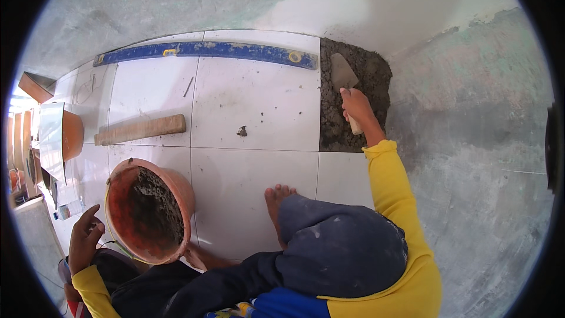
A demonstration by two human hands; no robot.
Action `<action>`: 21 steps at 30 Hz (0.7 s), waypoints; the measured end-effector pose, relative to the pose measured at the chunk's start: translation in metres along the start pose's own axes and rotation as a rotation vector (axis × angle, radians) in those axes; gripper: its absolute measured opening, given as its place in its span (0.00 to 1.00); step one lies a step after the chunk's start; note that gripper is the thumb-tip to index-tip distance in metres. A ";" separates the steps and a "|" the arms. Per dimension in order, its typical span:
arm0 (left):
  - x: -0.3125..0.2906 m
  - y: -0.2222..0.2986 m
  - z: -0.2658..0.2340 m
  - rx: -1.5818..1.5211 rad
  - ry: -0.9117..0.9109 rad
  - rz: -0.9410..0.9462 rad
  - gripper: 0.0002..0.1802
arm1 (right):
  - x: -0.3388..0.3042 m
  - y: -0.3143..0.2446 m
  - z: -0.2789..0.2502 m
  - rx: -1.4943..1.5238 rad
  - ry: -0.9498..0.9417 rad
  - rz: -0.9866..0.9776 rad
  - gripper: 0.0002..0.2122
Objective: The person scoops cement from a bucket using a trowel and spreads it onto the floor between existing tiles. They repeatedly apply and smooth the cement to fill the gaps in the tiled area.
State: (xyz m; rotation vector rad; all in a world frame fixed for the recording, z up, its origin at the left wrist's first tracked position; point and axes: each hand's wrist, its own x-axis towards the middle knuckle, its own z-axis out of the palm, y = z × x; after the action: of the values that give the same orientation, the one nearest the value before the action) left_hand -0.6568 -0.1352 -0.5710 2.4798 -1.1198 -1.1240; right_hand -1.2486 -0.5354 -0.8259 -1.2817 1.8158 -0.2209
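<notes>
My right hand (356, 107) is closed round the wooden handle of a trowel (342, 72). The trowel's blade rests on a patch of wet grey mortar (374, 73), which fills the corner between the tiles and the walls. At the lower left my left hand (86, 240) hangs beside an orange bucket (187, 197), its fingers apart and nothing in them. Inside that bucket, more grey mortar (160, 200) clings to the side and bottom.
A blue spirit level (229, 50) lies along the far tiles (253, 100). Left of centre is a wooden block (141, 129). Crumbs of mortar dot the tiles. Another orange bucket (73, 135) and a plastic bottle (69, 209) stand leftward. A bare wall (477, 118) rises at right.
</notes>
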 end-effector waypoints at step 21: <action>0.010 -0.129 0.007 -0.262 0.192 -0.225 0.31 | -0.118 0.087 -0.009 -0.094 0.389 -0.026 0.19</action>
State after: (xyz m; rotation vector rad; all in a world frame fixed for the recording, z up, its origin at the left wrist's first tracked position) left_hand -0.5852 -0.0519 -0.6402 2.4823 -0.6110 -0.9866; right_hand -1.3041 -0.4012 -0.8061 -1.4009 2.1579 -0.4280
